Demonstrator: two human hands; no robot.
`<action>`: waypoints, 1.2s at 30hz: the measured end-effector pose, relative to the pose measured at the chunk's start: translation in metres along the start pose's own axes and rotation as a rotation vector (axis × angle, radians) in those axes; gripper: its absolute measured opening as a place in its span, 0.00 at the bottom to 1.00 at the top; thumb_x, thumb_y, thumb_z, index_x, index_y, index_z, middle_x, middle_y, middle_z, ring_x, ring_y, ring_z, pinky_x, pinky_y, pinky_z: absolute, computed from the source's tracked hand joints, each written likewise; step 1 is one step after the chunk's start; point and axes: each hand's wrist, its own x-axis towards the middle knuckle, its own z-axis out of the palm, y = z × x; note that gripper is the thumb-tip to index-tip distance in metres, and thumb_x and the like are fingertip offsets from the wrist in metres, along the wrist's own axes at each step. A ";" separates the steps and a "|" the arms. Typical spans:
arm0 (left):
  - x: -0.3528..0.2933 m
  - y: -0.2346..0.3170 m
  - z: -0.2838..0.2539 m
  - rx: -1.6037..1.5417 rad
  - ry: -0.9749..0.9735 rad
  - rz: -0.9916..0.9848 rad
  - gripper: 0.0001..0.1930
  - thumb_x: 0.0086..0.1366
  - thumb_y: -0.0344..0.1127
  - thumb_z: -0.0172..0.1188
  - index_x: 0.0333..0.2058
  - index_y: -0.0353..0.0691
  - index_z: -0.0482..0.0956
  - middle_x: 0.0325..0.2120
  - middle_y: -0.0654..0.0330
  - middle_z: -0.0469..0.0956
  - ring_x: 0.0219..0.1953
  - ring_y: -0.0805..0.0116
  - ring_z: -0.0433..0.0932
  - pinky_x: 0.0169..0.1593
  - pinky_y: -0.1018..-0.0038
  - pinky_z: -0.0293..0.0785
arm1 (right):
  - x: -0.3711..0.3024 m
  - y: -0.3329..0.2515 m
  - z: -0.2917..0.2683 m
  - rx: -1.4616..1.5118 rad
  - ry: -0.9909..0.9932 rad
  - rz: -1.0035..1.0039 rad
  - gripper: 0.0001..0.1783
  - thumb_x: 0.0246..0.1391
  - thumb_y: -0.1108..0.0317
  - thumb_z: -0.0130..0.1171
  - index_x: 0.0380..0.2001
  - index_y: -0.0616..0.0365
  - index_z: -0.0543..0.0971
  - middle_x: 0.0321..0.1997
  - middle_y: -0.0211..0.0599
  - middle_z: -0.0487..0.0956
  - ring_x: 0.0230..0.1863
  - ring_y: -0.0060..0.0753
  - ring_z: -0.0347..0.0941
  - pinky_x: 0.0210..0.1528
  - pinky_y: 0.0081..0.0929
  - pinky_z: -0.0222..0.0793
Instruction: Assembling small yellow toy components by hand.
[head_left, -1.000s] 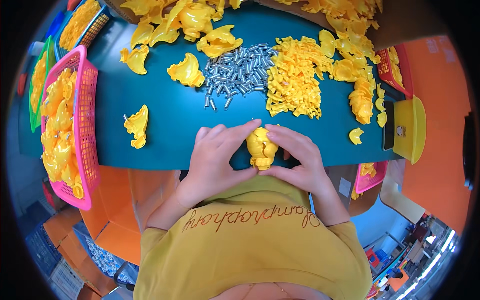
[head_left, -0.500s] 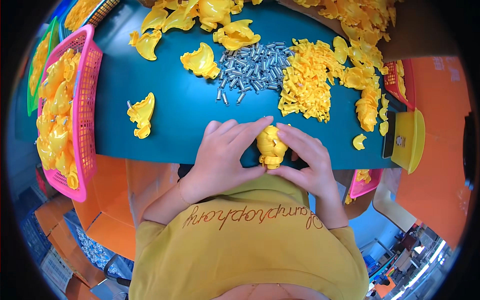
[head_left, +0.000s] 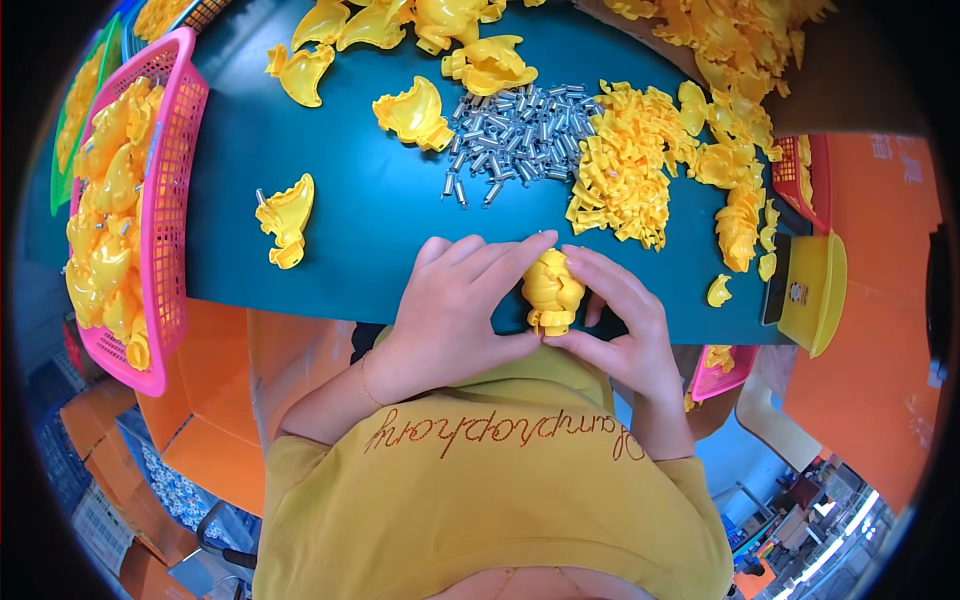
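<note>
A rounded yellow plastic figure part (head_left: 553, 292), with a ridged collar at its near end and a seam line across it, is held upright at the table's near edge. My left hand (head_left: 455, 305) grips it from the left, index fingertip at its top and thumb at its base. From the right my right hand (head_left: 622, 318) closes on it, fingers along the upper side and thumb low down. Beyond the hands lie a pile of small silvery metal cylinders (head_left: 522, 130) and a heap of small yellow plastic pieces (head_left: 628, 165).
Left on the blue-green table (head_left: 360, 230) lies a yellow shell half (head_left: 287, 222) with a metal piece in it. A pink basket (head_left: 172, 220) of yellow parts stands at the left edge. More yellow shells (head_left: 735, 215) and a yellow container (head_left: 815, 290) are at right.
Table and contents appear slightly shifted in the picture, as the view has moved a little. Both hands keep hold of the yellow part, with only slight finger movement.
</note>
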 end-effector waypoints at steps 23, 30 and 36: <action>-0.002 -0.004 0.004 -0.010 0.059 -0.002 0.45 0.44 0.42 0.80 0.65 0.50 0.76 0.40 0.66 0.82 0.39 0.65 0.77 0.43 0.67 0.63 | 0.002 -0.005 -0.002 -0.242 -0.052 -0.116 0.41 0.46 0.60 0.81 0.65 0.53 0.79 0.68 0.45 0.79 0.49 0.39 0.85 0.41 0.26 0.79; -0.002 -0.003 0.005 -0.008 0.056 0.002 0.45 0.46 0.43 0.80 0.66 0.49 0.76 0.40 0.67 0.82 0.39 0.66 0.77 0.43 0.67 0.63 | 0.009 -0.006 -0.007 -0.117 -0.117 -0.078 0.43 0.47 0.63 0.81 0.67 0.57 0.77 0.69 0.52 0.77 0.52 0.44 0.83 0.43 0.30 0.79; -0.003 -0.002 0.004 0.010 0.031 -0.025 0.45 0.46 0.44 0.81 0.66 0.50 0.75 0.43 0.66 0.83 0.41 0.65 0.78 0.44 0.66 0.64 | 0.005 -0.004 -0.007 -0.233 -0.105 -0.110 0.42 0.50 0.63 0.78 0.68 0.57 0.75 0.67 0.52 0.78 0.58 0.47 0.79 0.53 0.35 0.77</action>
